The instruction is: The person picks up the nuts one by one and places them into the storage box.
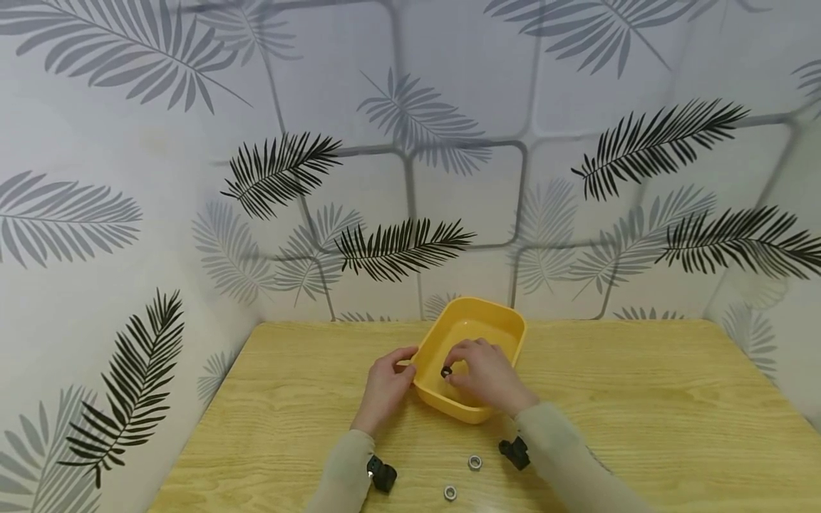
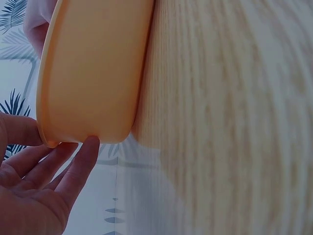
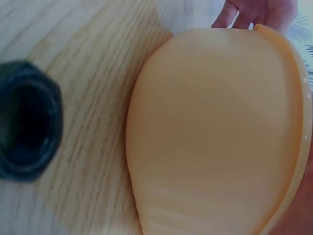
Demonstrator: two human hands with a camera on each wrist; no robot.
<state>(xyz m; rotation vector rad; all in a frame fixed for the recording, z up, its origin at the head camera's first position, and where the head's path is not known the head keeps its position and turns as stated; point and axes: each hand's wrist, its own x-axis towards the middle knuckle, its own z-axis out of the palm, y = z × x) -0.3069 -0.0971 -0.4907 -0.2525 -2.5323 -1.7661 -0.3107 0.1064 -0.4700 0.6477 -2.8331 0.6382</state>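
A yellow plastic basin (image 1: pixel 442 404) stands on the wooden table, turned at a slant. At its left edge my left hand (image 1: pixel 388 382) grips the rim; the left wrist view shows the thumb at the rim and fingertips (image 2: pixel 91 143) against the outer wall. My right hand (image 1: pixel 482 370) reaches over the basin's near right side and pinches a small dark nut (image 1: pixel 446 372) between thumb and finger, inside the basin's outline. In the right wrist view the basin wall (image 3: pixel 210 127) hides most of that hand.
Two metal hex nuts lie on the table in front of the basin, one nut (image 1: pixel 474 462) nearer it and another nut (image 1: pixel 450 492) closer to me. One nut (image 3: pixel 29 122) looms large in the right wrist view. A leaf-patterned wall (image 1: pixel 462 192) rises behind the table.
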